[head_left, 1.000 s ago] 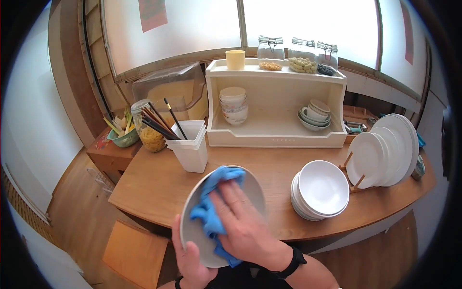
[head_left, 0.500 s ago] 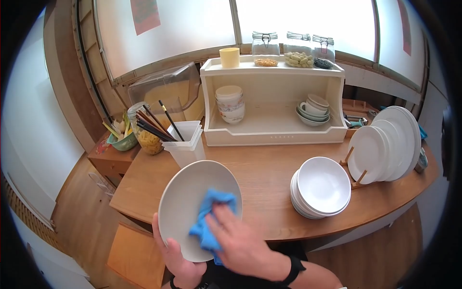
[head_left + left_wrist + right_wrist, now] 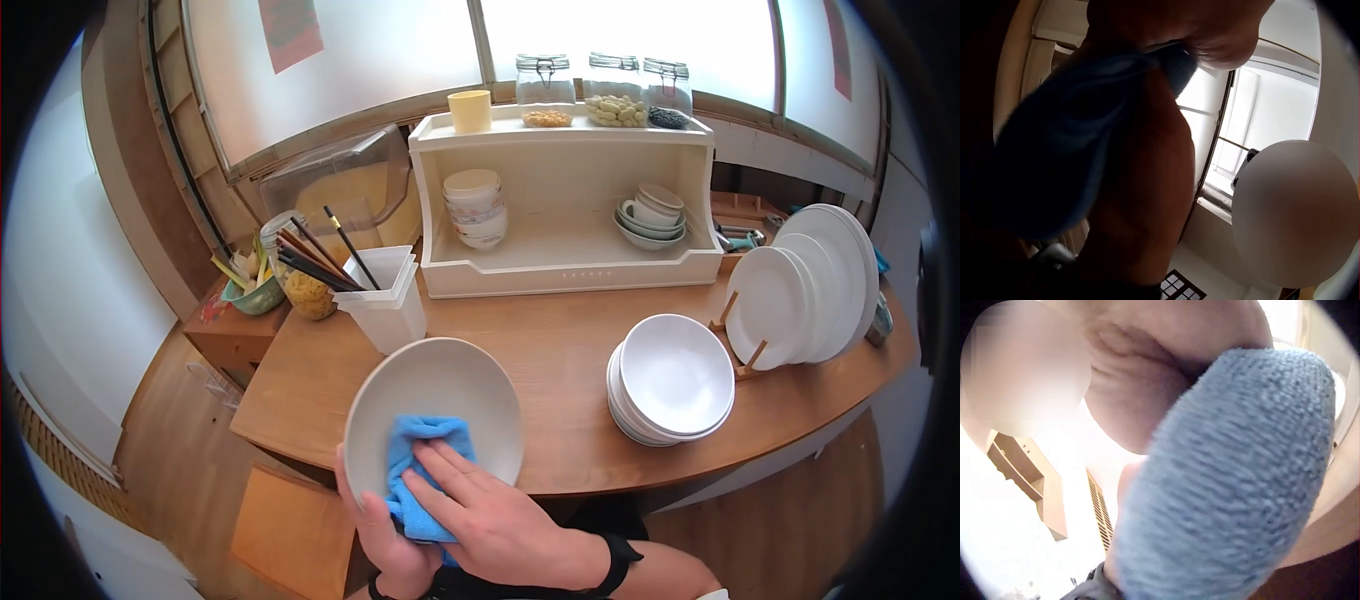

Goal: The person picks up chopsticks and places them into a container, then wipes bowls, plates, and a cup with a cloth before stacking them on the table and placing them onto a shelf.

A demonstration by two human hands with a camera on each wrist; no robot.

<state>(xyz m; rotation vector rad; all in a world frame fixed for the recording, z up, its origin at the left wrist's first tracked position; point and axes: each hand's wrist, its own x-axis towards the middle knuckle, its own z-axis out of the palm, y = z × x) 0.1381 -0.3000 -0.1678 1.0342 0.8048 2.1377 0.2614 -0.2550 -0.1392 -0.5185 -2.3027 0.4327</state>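
A large beige shallow bowl is held tilted over the table's front edge, its inside facing up. My left hand grips its lower left rim, thumb at the near side, the other fingers mostly hidden behind. Inside the bowl lies a folded blue cloth. My right hand presses this cloth against the bowl with straight fingers; its thumb is hidden. In the right wrist view the fuzzy cloth hangs large below the palm. The left wrist view shows the cloth dark beside a hand.
A stack of white bowls stands on the table to the right, before plates in a wooden rack. Behind the held bowl is a white holder with chopsticks. A cream shelf with bowls and cups stands at the back.
The bowl has shifted left, then slightly back right. My right hand has moved the cloth down and left across the bowl's inside, close to my left hand, and the cloth now lies flatter.
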